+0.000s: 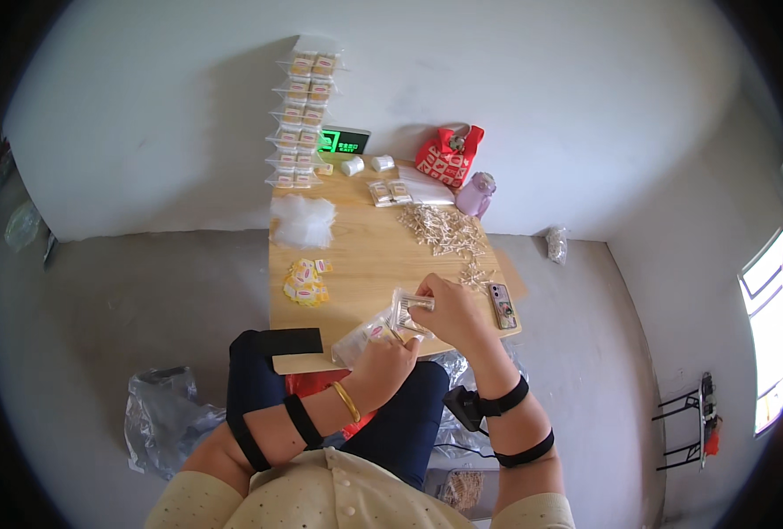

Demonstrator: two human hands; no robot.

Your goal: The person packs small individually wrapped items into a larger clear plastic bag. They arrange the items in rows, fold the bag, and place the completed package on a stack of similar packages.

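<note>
At the table's near edge, my right hand pinches a small transparent packet with cotton swabs visible inside. Just below and to the left, my left hand is closed on a larger transparent plastic bag with a printed label showing through. The packet and the bag's mouth overlap between my hands, and I cannot tell how far one is inside the other. Loose cotton swabs lie heaped beyond my right hand. Yellow and white paper labels are piled to the left, with a stack of empty transparent bags behind them.
Filled packs rise in a tiered stack at the back left of the wooden table. Two more packs, a red bag, a purple bottle and a phone lie about. Crumpled plastic rests on the floor.
</note>
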